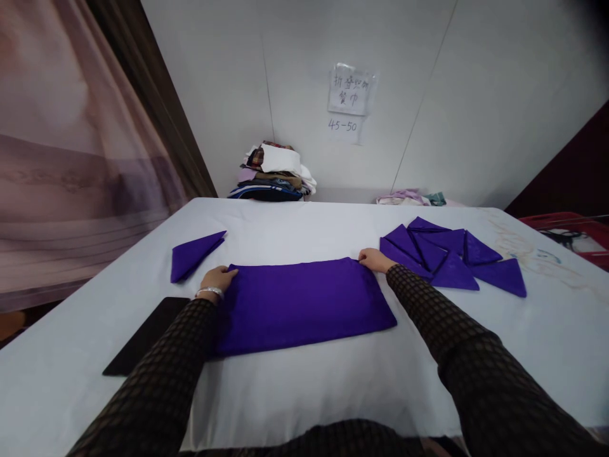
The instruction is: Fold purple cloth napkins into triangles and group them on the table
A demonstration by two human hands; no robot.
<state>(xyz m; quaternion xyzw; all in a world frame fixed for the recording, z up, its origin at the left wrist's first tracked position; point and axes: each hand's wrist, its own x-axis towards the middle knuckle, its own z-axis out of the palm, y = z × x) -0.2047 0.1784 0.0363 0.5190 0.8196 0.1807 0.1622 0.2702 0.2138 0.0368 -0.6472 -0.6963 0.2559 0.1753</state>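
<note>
A purple cloth (304, 304) lies on the white-covered table as a wide rectangle in front of me. My left hand (216, 280), with a bracelet at the wrist, pinches its far left corner. At the far right corner my right hand (374, 259) is closed on the cloth's edge. The near edge of the cloth rests on the table with nothing on it. A single folded purple cloth (194, 256) lies beyond my left hand. Several purple triangles (454, 271) overlap one another to the right of my right hand.
A dark flat board (147, 336) lies left, partly behind my left sleeve. Piled clothes (273, 174) stand by the back wall, with more fabric (409, 198) farther right. Paper signs (349, 92) hang on the wall. A pink curtain (71, 146) is at left, a red basket (571, 231) at right.
</note>
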